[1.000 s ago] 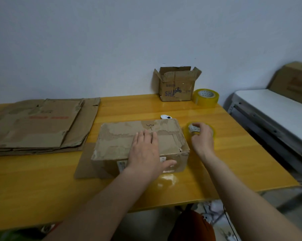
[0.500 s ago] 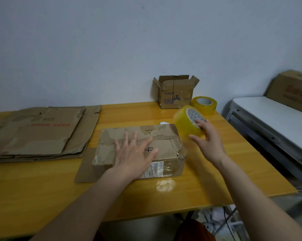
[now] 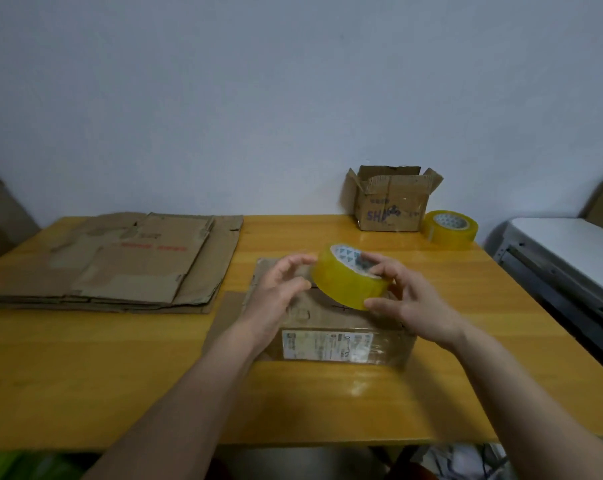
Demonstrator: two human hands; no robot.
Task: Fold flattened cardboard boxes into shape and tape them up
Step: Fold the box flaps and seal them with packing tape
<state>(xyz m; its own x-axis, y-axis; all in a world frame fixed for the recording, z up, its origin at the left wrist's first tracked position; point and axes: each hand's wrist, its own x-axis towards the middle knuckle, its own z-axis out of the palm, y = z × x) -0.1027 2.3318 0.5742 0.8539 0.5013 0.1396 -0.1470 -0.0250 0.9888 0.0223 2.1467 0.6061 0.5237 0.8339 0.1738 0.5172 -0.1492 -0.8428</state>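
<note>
A folded brown cardboard box (image 3: 331,344) with a white label on its near side stands in the middle of the yellow table (image 3: 120,375). Above its top, my right hand (image 3: 411,299) grips a yellow roll of tape (image 3: 345,282), thumb on the near rim and fingers in the core. My left hand (image 3: 276,289) hovers just left of the roll with fingers spread and slightly curled, fingertips close to the roll; whether they touch it is unclear. Much of the box top is hidden by both hands.
A stack of flattened cardboard boxes (image 3: 120,261) lies on the table's left half. At the back right stand a small open box (image 3: 390,202) and a second tape roll (image 3: 449,230). A white surface (image 3: 570,251) lies beyond the table's right edge.
My right hand picked the tape roll up from the table and carried it left over the box. My left hand lifted off the box top and rose towards the roll.
</note>
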